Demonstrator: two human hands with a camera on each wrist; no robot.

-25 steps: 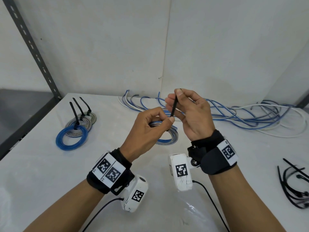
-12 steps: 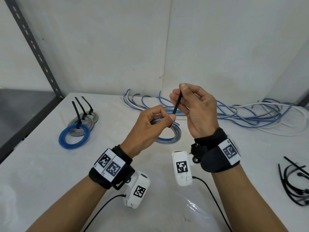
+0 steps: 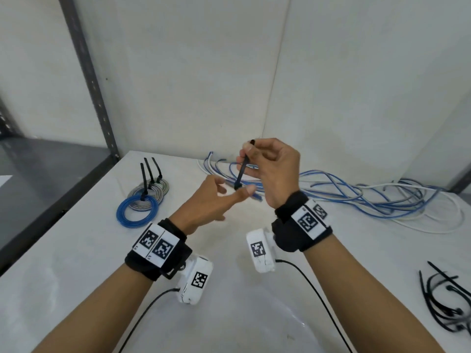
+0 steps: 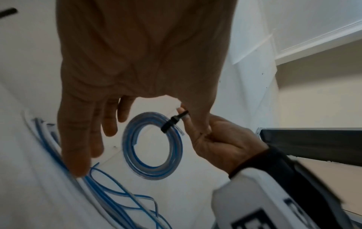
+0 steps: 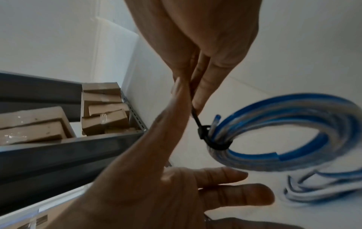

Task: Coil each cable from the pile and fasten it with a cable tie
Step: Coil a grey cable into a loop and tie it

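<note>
My right hand pinches the tail of a black cable tie and holds it up over the table. The tie is looped round a blue and grey coiled cable, which hangs from it below my hands; the left hand hides the coil in the head view. The tie's head sits tight against the bundle. My left hand is spread with straight fingers just below, its thumb close beside the tie's head. The loose cable pile lies along the back wall.
Tied coils, a blue one and grey ones, lie at the back left with their tie tails standing up. Spare black cable ties lie at the right edge. A metal shelf post stands on the left.
My left hand has let go of the coil and tie head and spread its fingers. The right hand has pulled the tie tail upward, and the coil now hangs from it.
</note>
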